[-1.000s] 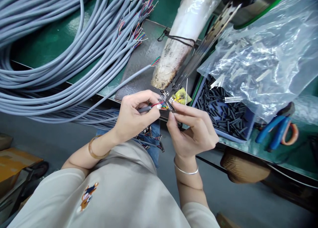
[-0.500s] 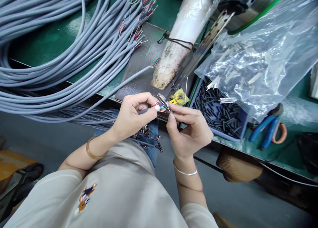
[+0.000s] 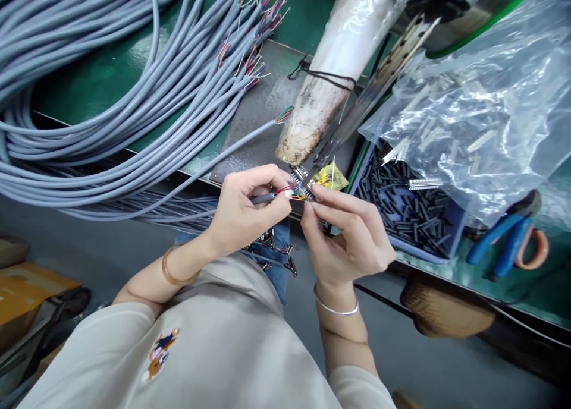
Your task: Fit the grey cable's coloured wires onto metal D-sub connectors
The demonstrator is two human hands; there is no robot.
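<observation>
My left hand (image 3: 243, 210) is closed around the end of a grey cable (image 3: 263, 198), whose coloured wire ends (image 3: 285, 189) stick out past thumb and forefinger. My right hand (image 3: 345, 230) pinches a small metal connector (image 3: 304, 184) right against those wire ends. Both hands meet just in front of the bench edge, below a wrapped cone-shaped machine part (image 3: 332, 70). Several small connectors (image 3: 279, 248) lie on my lap under the hands.
A large bundle of grey cables (image 3: 111, 100) with stripped ends covers the green bench on the left. A blue tray of black tubing pieces (image 3: 410, 210) sits to the right under a clear plastic bag (image 3: 482, 100). Blue-handled pliers (image 3: 508, 245) lie at far right.
Both hands keep their grips and stay together at the bench edge; they shifted slightly. The view itself has swung a little to the left.
</observation>
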